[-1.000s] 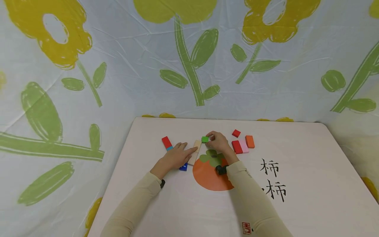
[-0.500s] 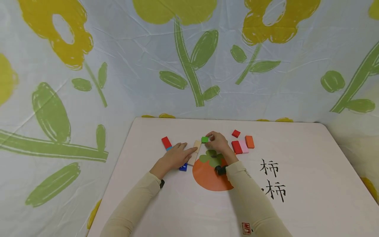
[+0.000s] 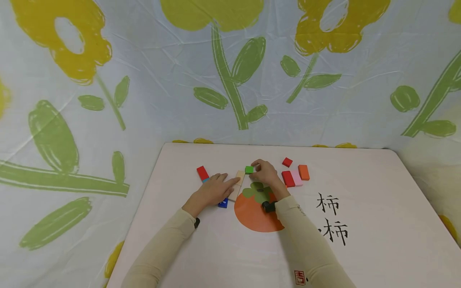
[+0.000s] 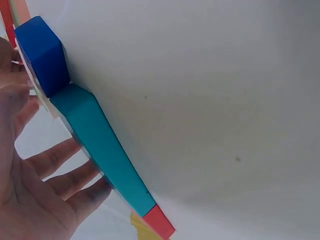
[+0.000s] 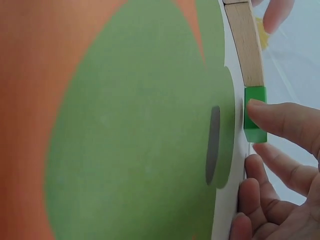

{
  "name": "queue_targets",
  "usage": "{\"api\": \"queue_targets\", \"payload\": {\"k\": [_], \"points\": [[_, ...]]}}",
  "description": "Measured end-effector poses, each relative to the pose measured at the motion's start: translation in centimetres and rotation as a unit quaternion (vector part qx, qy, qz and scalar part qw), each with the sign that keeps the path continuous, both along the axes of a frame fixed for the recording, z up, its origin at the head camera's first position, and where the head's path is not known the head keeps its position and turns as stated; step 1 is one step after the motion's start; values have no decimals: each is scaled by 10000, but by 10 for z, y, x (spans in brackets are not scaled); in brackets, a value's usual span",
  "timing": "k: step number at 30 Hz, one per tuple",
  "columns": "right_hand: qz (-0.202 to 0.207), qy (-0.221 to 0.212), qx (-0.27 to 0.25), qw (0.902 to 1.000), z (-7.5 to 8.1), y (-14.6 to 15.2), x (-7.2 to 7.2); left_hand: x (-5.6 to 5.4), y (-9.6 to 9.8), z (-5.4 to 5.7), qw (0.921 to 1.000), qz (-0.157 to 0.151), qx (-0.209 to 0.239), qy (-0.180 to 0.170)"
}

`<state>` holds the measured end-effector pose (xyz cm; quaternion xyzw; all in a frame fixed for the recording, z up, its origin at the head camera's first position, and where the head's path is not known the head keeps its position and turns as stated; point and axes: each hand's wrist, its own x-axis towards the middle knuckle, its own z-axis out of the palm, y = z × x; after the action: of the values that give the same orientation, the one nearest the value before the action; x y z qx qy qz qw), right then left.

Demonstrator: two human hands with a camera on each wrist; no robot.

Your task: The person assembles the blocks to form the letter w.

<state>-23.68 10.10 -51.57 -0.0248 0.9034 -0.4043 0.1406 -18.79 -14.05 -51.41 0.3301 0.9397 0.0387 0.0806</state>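
In the head view, my left hand [image 3: 214, 190] lies over a V-shaped row of blocks, its index finger touching a plain wooden block [image 3: 240, 175]. A second wooden block [image 3: 233, 194] adjoins it. In the left wrist view, its other fingers extend beside a long teal block [image 4: 107, 150], which runs between a blue block [image 4: 42, 55] and a red one [image 4: 159, 221]. My right hand [image 3: 267, 174] pinches a small green block [image 5: 255, 93] against the end of the wooden block; the thumb presses one face and hides part of it.
To the right of my right hand lie a small red block [image 3: 287, 162], a larger red block [image 3: 288, 179], a pink block [image 3: 297, 178] and an orange block [image 3: 304, 172]. A persimmon picture [image 3: 255, 216] and black characters mark the pale table [image 3: 216, 256]. Flowered cloth [image 3: 151, 100] stands behind.
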Motion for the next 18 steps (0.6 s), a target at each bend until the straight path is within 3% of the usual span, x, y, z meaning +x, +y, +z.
{"api": "queue_targets", "payload": {"k": [10, 18], "points": [[165, 219, -101, 9996, -2, 11, 3, -3, 3, 5, 9996, 236, 115, -128], [104, 313, -188, 9993, 10, 17, 21, -7, 6, 6, 9990, 258, 286, -247]]}}
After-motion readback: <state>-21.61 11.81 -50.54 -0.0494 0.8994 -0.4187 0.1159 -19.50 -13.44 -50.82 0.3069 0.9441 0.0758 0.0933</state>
